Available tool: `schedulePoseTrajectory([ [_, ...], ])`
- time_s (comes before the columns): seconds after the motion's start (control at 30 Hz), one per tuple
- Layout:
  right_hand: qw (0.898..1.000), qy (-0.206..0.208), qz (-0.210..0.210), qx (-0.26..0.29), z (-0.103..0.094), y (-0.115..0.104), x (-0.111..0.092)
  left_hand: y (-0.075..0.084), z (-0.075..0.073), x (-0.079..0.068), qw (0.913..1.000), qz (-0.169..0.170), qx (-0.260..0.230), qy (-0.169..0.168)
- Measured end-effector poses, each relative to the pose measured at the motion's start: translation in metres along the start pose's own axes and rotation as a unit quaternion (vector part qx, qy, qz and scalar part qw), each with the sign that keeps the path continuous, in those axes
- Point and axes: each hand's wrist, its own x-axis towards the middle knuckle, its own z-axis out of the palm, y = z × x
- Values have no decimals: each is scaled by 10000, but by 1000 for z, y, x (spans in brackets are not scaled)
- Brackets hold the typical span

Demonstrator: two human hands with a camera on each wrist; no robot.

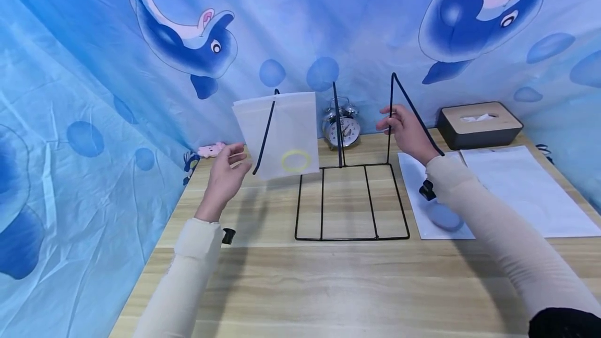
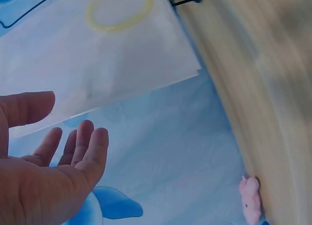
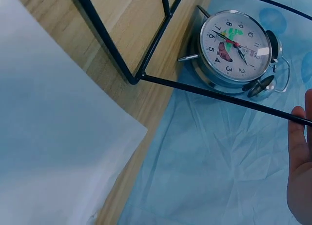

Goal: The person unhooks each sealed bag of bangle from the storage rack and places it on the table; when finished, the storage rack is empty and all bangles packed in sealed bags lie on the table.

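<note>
A black wire rack (image 1: 323,202) stands on the wooden table, with tall angled wire uprights. White sheets (image 1: 293,129) with a yellow ring printed low on them are upright at its left side; a black wire crosses in front of them. My left hand (image 1: 226,176) is beside their left edge, fingers loosely bent and holding nothing; contact with the sheets is unclear. Behind the rack's right upright, my right hand (image 1: 407,128) has relaxed fingers (image 3: 296,147) at the thin wire. Its thumb is out of the right wrist view, and the wire crosses before the fingers.
Behind the rack stands a twin-bell alarm clock (image 1: 345,129). A tissue box (image 1: 479,124) is at the back right, near white papers (image 1: 526,192) lying flat. A small pink figure (image 1: 211,149) sits at the back left. Blue dolphin-printed cloth (image 1: 291,25) hangs around the table.
</note>
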Motion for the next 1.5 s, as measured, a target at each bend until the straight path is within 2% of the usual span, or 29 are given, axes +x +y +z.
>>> schedulePoseTrajectory([
  [0.3, 9997, -72, 194, 158, 2, 5, 0, 5, -2, 8, 9994, 265, -104, 195],
  [0.43, 9996, 93, 254, -52, 4, 3, 1, 10, -2, 9, 9976, 480, -256, 422],
  [0.57, 9991, 322, 162, -220, 7, 3, 3, 16, -4, 11, 9956, 720, -344, 493],
  [0.67, 9989, 353, 146, -258, 8, 1, 4, 21, -6, 12, 9953, 682, -333, 609],
  [0.8, 9991, 283, 188, -240, 9, 1, 4, 27, -7, 11, 9940, 580, -553, 751],
  [1.0, 9991, 300, 140, -272, 9, 3, 4, 40, -5, 16, 9916, 874, -690, 654],
  [1.13, 9991, 306, 65, -293, 10, 3, 4, 49, -4, 19, 9905, 965, -536, 817],
  [1.3, 9989, 238, 55, -388, 10, 4, 3, 53, -6, 16, 9884, 1074, -364, 1012],
  [1.5, 9990, 211, 27, -392, 6, 5, 3, 50, -10, 8, 9856, 1289, -533, 955],
])
